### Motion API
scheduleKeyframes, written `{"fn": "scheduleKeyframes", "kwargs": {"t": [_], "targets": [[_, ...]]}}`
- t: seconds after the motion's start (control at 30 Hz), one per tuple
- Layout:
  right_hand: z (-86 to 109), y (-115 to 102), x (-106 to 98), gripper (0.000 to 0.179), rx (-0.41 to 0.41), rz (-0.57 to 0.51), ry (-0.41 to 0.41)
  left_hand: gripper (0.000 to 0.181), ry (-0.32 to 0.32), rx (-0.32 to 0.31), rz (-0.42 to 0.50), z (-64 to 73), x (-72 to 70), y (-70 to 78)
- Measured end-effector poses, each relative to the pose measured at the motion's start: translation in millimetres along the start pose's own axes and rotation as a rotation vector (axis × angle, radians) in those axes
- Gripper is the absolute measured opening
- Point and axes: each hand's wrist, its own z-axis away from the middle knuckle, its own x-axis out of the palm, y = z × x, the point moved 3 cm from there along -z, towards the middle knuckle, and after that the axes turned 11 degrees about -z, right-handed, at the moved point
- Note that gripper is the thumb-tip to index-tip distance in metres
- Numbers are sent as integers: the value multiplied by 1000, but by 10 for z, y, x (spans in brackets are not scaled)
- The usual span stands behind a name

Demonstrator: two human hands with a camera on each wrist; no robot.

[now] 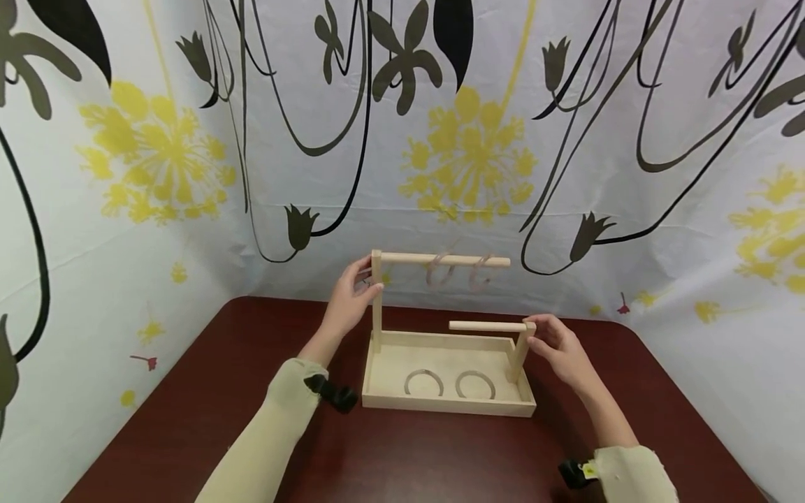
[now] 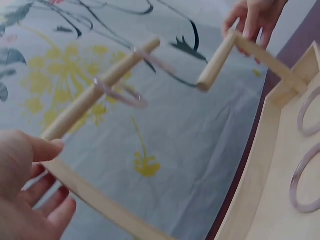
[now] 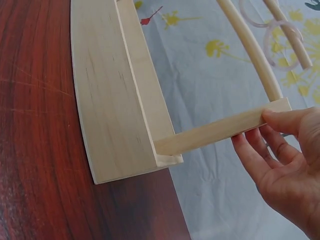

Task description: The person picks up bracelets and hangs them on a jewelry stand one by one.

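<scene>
Cream sleeves (image 1: 260, 433) reach over the dark red counter (image 1: 440, 461), each with a black camera (image 1: 338, 398) at the wrist; on the right one sits a yellow tag (image 1: 590, 470) too small to read. Between the arms stands a shallow wooden tray (image 1: 390, 367) with two see-through rings (image 1: 425, 372) side by side in it. The left hand (image 1: 349, 298) grips the tall post (image 1: 376, 318) near its top, and two hanging rings (image 1: 430, 274) circle its rod (image 1: 402, 258). The right hand (image 1: 562, 353) pinches the top of the short post (image 1: 519, 358), whose lower rod (image 1: 484, 326) points inward over the tray
</scene>
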Motion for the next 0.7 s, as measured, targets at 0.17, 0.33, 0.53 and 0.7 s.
{"fn": "scheduleKeyframes", "kwargs": {"t": [0.17, 0.33, 0.53, 0.7], "targets": [[-12, -47, 2, 30, 13, 15, 0, 60, -21, -9, 9, 126, -23, 55], [-16, -45, -6, 31, 30, 9, 7, 56, -40, -5, 47, 257, -40, 91], [-39, -45, -9, 30, 64, 18, -4, 54, -97, -31, 77, 397, 19, 82], [-48, -52, -10, 31, 82, 26, -2, 52, -144, -56, 79, 484, 147, 13]]}}
